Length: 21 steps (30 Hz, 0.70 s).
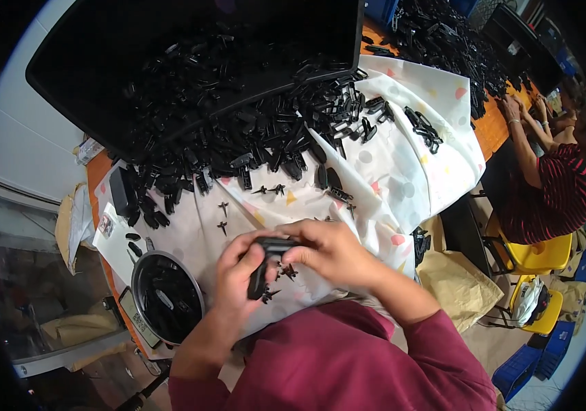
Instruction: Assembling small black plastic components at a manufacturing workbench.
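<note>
Both hands meet above the cloth-covered table, close to my body. Dark plastic parts, seemingly hinged or two pieces at an angle, sit between them; whether they are joined I cannot tell. My left hand is closed round the black plastic part, thumb on top. With thumb and fingers, my right hand grips the end of the upper black length. Small dark spiky pieces lie on the cloth just under the hands, partly hidden. More such pieces are scattered beyond them.
A big black bin tips out a heap of black plastic parts. At left stand a metal bowl of black parts and a scale. The patterned cloth hangs over the right edge. A co-worker sits far right.
</note>
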Each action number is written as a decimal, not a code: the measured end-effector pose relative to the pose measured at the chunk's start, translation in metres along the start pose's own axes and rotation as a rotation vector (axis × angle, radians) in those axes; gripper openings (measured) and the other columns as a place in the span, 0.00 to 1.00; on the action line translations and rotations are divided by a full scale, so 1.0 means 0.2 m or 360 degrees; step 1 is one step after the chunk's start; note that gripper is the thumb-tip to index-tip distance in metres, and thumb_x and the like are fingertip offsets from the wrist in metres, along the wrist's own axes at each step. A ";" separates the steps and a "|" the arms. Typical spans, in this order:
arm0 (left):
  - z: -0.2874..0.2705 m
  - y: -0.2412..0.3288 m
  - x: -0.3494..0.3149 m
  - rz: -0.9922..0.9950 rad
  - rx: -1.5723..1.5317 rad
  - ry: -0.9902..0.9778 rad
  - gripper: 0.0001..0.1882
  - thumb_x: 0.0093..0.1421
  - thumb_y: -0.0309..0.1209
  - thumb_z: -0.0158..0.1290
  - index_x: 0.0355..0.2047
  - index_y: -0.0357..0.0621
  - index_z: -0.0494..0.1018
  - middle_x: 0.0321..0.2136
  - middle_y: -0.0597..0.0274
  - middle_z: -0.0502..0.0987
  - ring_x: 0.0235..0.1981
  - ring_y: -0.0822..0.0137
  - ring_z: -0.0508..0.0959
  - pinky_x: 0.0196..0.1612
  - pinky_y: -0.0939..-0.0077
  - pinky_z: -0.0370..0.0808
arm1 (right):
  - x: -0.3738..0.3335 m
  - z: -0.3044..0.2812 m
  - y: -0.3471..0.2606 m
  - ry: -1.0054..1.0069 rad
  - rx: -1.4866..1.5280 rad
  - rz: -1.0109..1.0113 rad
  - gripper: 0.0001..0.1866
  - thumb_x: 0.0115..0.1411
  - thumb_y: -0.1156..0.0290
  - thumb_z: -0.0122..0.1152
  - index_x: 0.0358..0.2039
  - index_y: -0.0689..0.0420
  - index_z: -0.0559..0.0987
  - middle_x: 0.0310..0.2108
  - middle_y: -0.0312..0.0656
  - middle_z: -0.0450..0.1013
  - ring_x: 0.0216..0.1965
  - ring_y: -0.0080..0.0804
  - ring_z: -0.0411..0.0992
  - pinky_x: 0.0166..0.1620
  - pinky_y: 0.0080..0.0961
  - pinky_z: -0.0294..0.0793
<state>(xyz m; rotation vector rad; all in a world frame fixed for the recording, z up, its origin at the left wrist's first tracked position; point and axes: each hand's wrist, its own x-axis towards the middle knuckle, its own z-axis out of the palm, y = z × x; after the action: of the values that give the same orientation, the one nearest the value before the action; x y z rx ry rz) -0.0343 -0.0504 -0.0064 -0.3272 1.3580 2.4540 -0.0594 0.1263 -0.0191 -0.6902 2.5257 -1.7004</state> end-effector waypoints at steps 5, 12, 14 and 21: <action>-0.46 0.22 -0.21 0.0811 0.2155 0.0782 0.09 0.55 0.26 0.46 0.37 0.36 0.70 0.33 0.56 0.73 0.26 0.71 0.73 0.32 0.81 0.70 | 0.28 -0.49 0.57 0.0601 -0.1057 0.0361 0.16 0.46 0.80 0.51 0.37 0.55 0.76 0.28 0.46 0.73 0.29 0.39 0.72 0.32 0.28 0.70; -0.60 0.20 -0.25 0.0754 0.2820 0.0988 0.14 0.47 0.27 0.53 0.37 0.39 0.70 0.42 0.53 0.69 0.46 0.53 0.64 0.48 0.64 0.61 | 0.29 -0.62 0.84 0.0344 -0.1713 0.0172 0.10 0.46 0.76 0.50 0.32 0.54 0.74 0.30 0.42 0.69 0.34 0.41 0.67 0.35 0.35 0.68; -0.54 0.22 -0.15 0.0980 0.2855 0.0904 0.13 0.47 0.27 0.53 0.36 0.40 0.71 0.39 0.54 0.70 0.44 0.54 0.66 0.47 0.64 0.62 | 0.27 -0.58 0.79 0.0184 -0.1640 0.0235 0.09 0.43 0.74 0.54 0.28 0.57 0.71 0.29 0.44 0.70 0.33 0.44 0.67 0.34 0.36 0.68; -0.25 0.15 0.65 0.1252 0.2854 0.0265 0.10 0.49 0.31 0.53 0.33 0.43 0.73 0.35 0.61 0.73 0.37 0.58 0.71 0.40 0.68 0.68 | 0.24 -0.47 0.69 0.0368 -0.1446 0.0474 0.12 0.45 0.68 0.56 0.30 0.58 0.71 0.28 0.48 0.71 0.33 0.45 0.69 0.34 0.37 0.68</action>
<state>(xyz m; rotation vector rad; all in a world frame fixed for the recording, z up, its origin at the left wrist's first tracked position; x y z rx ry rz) -0.1643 -0.0868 -0.0537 0.5348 3.3440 0.5562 -0.1757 0.2334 -0.0926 -0.0778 3.3020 -0.5047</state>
